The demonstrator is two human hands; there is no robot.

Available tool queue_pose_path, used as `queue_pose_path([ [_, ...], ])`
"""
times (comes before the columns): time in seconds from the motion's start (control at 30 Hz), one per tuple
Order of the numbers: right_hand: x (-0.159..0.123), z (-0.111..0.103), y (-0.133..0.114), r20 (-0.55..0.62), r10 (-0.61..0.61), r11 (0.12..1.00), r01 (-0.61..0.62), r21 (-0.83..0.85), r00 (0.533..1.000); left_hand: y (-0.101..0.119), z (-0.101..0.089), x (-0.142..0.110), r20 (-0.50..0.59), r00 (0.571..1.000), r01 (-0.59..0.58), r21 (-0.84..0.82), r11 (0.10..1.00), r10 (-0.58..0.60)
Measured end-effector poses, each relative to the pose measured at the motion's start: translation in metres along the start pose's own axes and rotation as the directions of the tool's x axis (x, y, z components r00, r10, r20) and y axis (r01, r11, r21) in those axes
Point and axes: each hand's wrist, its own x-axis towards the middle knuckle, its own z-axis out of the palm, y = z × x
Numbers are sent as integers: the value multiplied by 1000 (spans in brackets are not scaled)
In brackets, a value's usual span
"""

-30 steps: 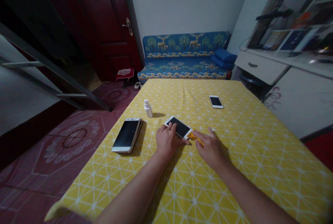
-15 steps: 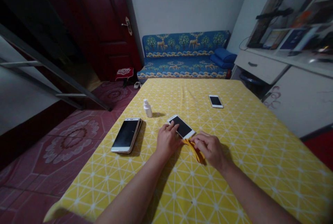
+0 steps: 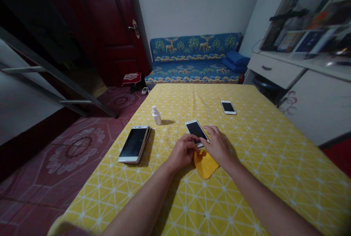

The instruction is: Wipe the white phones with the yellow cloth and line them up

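Observation:
A white smartphone (image 3: 195, 128) with a dark screen lies in front of me, tilted a little on the table. My right hand (image 3: 217, 147) is at its right edge, thumb over the lower end and fingers along the side. My left hand (image 3: 184, 151) is curled at the phone's near end, fingertips pinched at the top of a yellow cloth (image 3: 206, 165). The cloth drapes towards me below the phone, between my two hands. Part of the phone's lower end is covered by my fingers.
A stack of larger phones (image 3: 134, 144) lies at the left, with a small white bottle (image 3: 156, 116) standing behind it. Another white phone (image 3: 228, 107) rests farther back at the right. A yellow patterned tablecloth (image 3: 246, 177) covers the table; a blue sofa (image 3: 189, 68) stands beyond.
My left hand has come off the phone's screen, down to its near end and the cloth. My right hand has moved up from the cloth to the phone's right edge. The cloth has spread out.

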Motion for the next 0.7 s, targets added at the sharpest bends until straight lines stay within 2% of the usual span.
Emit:
queue_pose_path([
  [0.1,8,6,-16,101,28,995,-19,-93,994,-2,0,0,-114,991,74,64,995,-66],
  [0.2,15,13,-29,183,78,980,-41,-195,980,-4,-2,0,-174,977,147,127,981,-124],
  [0.37,23,16,-29,165,101,971,-62,-229,981,-4,-5,0,-128,972,218,190,957,-196],
  [0.53,13,-2,4,121,95,952,-55,-303,988,-4,-7,-1,-99,968,246,192,950,-231],
  [0.7,-7,-35,77,25,132,914,-112,-390,991,-7,-5,0,-99,970,237,201,950,-221],
])
